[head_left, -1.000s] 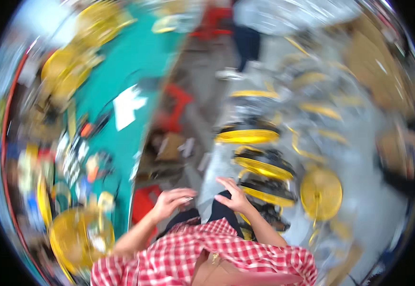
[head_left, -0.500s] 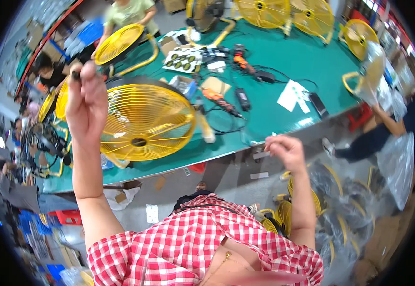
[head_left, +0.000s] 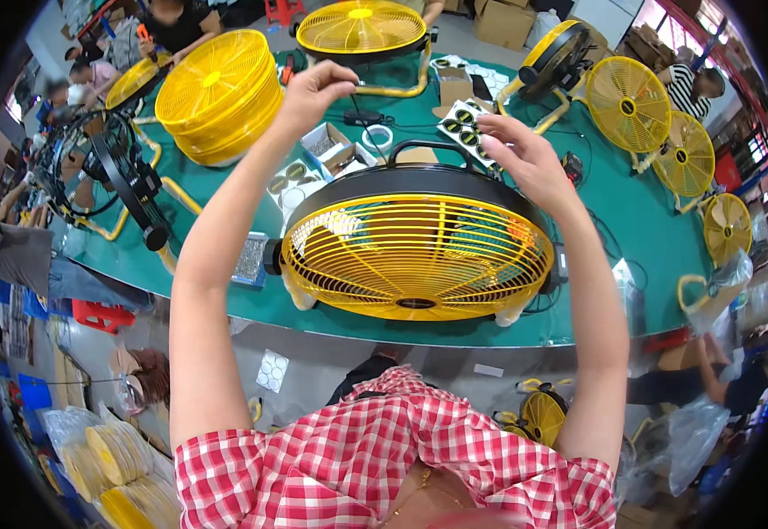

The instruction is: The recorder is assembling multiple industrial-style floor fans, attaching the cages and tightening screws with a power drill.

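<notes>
In front of me a floor fan with a yellow wire grille (head_left: 419, 256) and a black drum stands tilted on the green worktable, its yellow feet near the front edge. My left hand (head_left: 316, 95) is raised beyond the fan's upper left, thumb and fingers pinched on a thin dark cord-like strand (head_left: 364, 123). That strand slants down toward the black carry handle (head_left: 437, 145) on top of the drum; where it ends I cannot tell. Right of the handle, my right hand (head_left: 529, 167) hovers open over the drum with its fingers apart, apparently holding nothing.
A stack of yellow fan grilles (head_left: 216, 97) rises at the left, beside a black fan drum (head_left: 128, 181). Small parts boxes (head_left: 326, 145) and a sheet of round stickers (head_left: 467, 128) lie behind the fan. More fans (head_left: 628, 101) line the right side; people work around the table.
My view has swung left, bringing the fan to the centre. Both hands have come over it: the right rose from the table's front edge, and the left now pinches a thin strand.
</notes>
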Motion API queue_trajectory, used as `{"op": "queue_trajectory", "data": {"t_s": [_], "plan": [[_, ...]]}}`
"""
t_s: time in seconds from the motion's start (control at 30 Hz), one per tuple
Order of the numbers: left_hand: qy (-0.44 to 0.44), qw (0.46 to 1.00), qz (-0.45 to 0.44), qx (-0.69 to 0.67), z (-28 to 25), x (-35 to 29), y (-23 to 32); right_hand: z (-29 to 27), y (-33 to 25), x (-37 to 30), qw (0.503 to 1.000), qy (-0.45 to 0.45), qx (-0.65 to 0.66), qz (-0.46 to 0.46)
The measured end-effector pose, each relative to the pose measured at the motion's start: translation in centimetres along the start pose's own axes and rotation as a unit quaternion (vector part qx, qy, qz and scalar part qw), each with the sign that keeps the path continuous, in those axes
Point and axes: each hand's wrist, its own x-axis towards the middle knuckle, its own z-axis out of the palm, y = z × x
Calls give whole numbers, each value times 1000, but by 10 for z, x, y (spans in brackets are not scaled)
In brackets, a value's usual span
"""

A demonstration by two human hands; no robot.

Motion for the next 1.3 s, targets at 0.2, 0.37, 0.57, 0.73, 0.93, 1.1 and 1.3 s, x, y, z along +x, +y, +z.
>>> {"op": "queue_trajectory", "data": {"t_s": [0.2,0.37,0.57,0.73,0.93,1.1,1.3], "plan": [[-148,966,-179,-113,18,-62,-56,21,-30,0,972,-156,-36,171],[-251,920,-176,-246,42,-103,-67,36,-65,-52,980,-96,-77,157],[-374,898,-135,-190,69,-149,-76,45,-93,-78,985,-46,-83,144],[-404,867,-139,-255,81,-171,-89,54,-97,-84,986,18,-60,157],[-375,879,-82,-283,100,-184,-95,49,-95,-89,979,8,-95,178],[-358,888,-75,-280,99,-183,-92,47,-96,-83,982,-7,-113,154],[-344,898,-46,-269,104,-180,-91,47,-98,-83,983,-1,-103,153]]}}
